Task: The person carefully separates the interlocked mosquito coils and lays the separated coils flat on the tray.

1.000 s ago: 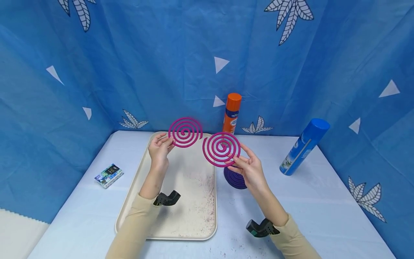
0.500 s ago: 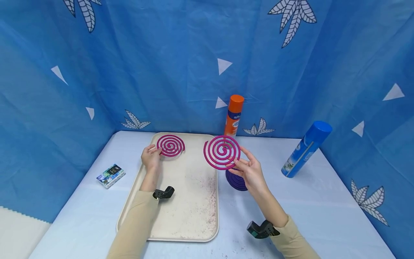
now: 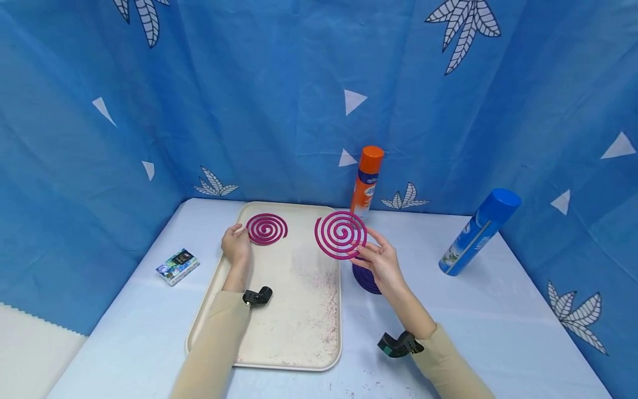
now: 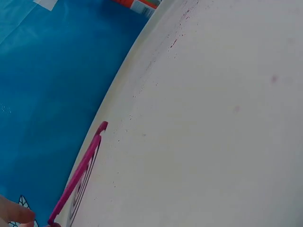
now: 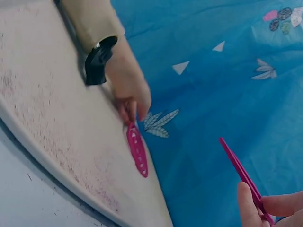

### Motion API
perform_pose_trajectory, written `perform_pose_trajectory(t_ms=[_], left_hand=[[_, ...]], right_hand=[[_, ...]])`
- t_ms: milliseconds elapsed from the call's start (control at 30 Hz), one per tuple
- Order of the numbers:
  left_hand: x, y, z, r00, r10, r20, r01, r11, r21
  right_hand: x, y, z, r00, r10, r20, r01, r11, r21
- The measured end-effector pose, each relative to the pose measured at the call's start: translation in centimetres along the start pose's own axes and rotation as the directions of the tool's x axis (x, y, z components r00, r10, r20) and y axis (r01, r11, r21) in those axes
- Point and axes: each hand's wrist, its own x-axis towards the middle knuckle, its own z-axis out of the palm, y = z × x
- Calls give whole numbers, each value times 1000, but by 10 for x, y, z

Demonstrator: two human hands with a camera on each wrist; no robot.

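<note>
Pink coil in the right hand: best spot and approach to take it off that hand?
I'd pinch the pink coil at its top rim, from above, thumb and fingers on opposite faces. It's thin and flat; the right hand pinches its lower right edge. The outer strand's loose end is at upper left, so that stretch probably flexes.

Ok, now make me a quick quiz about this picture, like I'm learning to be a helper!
1. Choose one. The cap on the right-hand can in the head view is:
A) green
B) blue
C) yellow

2. True or false: the small patterned pack lies outside the tray.

3. Count: how many pink spirals are there?

Key:
1. B, blue.
2. True; it lies to the left of the tray.
3. Two: one held in the left hand, one in the right hand.
</note>
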Motion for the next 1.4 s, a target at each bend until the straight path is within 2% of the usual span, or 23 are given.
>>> perform_pose_trajectory(t_ms=[233,433,533,667,767,900,1067,1200,1400], left_hand=[[-1,1,-3,1000,6,1,-6,1000,-10],[1,0,-1,1000,18,1,-18,998,-63],[1,-1,2,999,30,18,-27,985,-171],[-2,3,3,997,57,58,-35,944,-327],[-5,10,0,993,77,89,-40,931,-363],[-11,21,-7,988,98,120,-48,931,-362],[-19,28,-6,982,118,149,-58,932,-359],[-19,26,-3,975,130,178,-55,926,-374],[-14,12,10,967,153,203,-58,910,-410]], right_hand=[[46,19,19,998,56,-24,-57,998,-33],[79,39,37,992,101,-72,-108,989,-100],[91,50,43,990,113,-83,-122,987,-100],[101,60,48,989,120,-82,-126,990,-72],[107,64,50,988,132,-75,-136,989,-57],[113,67,53,987,144,-75,-150,985,-81],[107,61,51,989,94,-116,-116,973,-199],[93,51,45,990,49,-129,-82,959,-272],[75,36,20,993,38,-115,-71,953,-295]])
